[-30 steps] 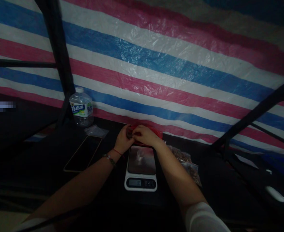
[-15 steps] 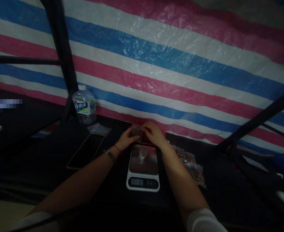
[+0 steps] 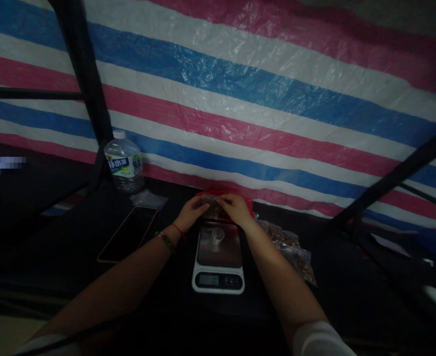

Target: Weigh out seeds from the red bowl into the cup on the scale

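Observation:
My left hand (image 3: 191, 212) and my right hand (image 3: 236, 208) are both closed, pinching a small clear zip bag (image 3: 211, 199) by its upper edge from either side. The bag is just beyond the far edge of a white kitchen scale (image 3: 218, 285) and in front of a red plastic bag or tray (image 3: 248, 203). What the bag contains is dark and hard to make out. On the scale's metal plate sits a small clear cup (image 3: 218, 236). The scale's display is lit, but its digits are too faint to read.
Several clear bags of brown pieces (image 3: 301, 262) lie right of my right forearm. On the left are a phone (image 3: 128, 235), flat clear bags (image 3: 149, 200) and a large plastic bottle (image 3: 124, 165). Dark metal bars (image 3: 88, 84) stand before a striped plastic sheet (image 3: 240, 99).
The bag's top edge now looks straighter and flatter between my fingers, and the bag sits a little lower. More of the red plastic shows behind it. The view has shifted slightly.

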Demonstrator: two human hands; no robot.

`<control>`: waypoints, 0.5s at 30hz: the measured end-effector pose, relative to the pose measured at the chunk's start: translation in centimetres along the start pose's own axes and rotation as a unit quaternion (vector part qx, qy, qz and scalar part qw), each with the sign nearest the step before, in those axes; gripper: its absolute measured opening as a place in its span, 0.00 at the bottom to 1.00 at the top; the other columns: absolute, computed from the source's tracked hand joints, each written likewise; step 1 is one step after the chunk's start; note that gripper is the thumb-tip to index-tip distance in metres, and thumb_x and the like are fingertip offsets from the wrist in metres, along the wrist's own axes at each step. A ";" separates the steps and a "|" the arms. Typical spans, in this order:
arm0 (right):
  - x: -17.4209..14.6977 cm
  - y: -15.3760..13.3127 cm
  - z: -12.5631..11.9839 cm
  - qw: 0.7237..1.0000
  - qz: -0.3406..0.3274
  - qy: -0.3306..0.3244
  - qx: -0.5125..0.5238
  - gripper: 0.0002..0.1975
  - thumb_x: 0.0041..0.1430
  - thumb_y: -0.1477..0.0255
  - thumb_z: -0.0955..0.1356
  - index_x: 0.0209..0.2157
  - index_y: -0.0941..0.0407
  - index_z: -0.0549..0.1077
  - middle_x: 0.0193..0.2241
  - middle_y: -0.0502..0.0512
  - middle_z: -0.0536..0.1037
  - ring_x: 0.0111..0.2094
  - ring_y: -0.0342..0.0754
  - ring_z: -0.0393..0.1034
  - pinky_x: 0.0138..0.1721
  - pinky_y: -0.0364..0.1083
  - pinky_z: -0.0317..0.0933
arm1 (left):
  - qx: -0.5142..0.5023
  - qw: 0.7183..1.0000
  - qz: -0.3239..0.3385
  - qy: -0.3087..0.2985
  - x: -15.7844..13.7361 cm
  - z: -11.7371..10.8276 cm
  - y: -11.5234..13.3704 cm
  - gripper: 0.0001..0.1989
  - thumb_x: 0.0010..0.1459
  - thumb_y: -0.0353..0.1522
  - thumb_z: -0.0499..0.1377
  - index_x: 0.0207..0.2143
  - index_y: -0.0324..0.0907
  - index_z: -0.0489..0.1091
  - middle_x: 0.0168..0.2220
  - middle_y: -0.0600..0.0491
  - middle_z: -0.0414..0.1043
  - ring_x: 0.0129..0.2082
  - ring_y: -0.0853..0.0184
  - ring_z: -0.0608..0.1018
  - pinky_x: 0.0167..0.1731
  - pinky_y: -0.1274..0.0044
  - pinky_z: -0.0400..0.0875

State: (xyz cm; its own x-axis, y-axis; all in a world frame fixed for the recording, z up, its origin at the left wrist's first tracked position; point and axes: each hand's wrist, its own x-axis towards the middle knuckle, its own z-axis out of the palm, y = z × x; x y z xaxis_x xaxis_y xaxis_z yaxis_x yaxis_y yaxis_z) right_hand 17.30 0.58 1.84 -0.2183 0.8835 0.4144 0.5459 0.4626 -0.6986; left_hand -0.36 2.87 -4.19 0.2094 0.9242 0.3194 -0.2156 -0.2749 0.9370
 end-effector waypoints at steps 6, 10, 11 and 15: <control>-0.1 0.7 0.4 0.998 0.029 0.032 0.046 0.08 0.53 0.67 0.68 0.30 0.57 0.76 0.27 0.52 0.78 0.29 0.46 0.71 0.31 0.43 0.61 | 0.031 0.995 -0.002 0.099 0.4 -0.5 0.1 0.23 0.42 0.47 0.66 0.32 0.37 0.77 0.34 0.47 0.78 0.37 0.60 0.77 0.42 0.69 0.71; -0.1 1.1 0.6 0.997 0.028 0.033 0.058 0.08 0.53 0.67 0.67 0.29 0.57 0.75 0.27 0.52 0.77 0.29 0.46 0.70 0.31 0.43 0.62 | 0.018 0.993 0.006 0.119 0.5 -0.5 -0.1 0.23 0.42 0.47 0.67 0.33 0.37 0.76 0.32 0.48 0.78 0.34 0.62 0.78 0.38 0.71 0.72; -0.1 1.2 0.6 0.997 0.026 0.041 0.057 0.08 0.52 0.68 0.67 0.29 0.57 0.75 0.27 0.52 0.77 0.30 0.46 0.71 0.32 0.43 0.62 | 0.015 0.992 0.004 0.124 0.5 -0.5 -0.2 0.23 0.42 0.47 0.67 0.32 0.37 0.76 0.31 0.48 0.77 0.33 0.62 0.78 0.37 0.71 0.72; 0.0 1.7 0.6 0.995 0.036 0.060 0.065 0.08 0.52 0.67 0.67 0.28 0.57 0.74 0.25 0.52 0.76 0.28 0.46 0.70 0.31 0.43 0.62 | -0.006 0.990 -0.017 0.138 0.7 -0.5 -0.5 0.21 0.39 0.45 0.69 0.30 0.37 0.75 0.29 0.49 0.77 0.31 0.64 0.77 0.35 0.72 0.72</control>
State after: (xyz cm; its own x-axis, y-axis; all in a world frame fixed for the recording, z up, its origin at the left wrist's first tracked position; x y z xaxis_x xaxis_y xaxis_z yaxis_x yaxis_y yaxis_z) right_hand 17.75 1.39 0.33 -0.0795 0.9031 0.4219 0.4448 0.4109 -0.7958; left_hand -0.60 3.79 -4.50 -0.0507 0.9706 0.2354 -0.2240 -0.2408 0.9444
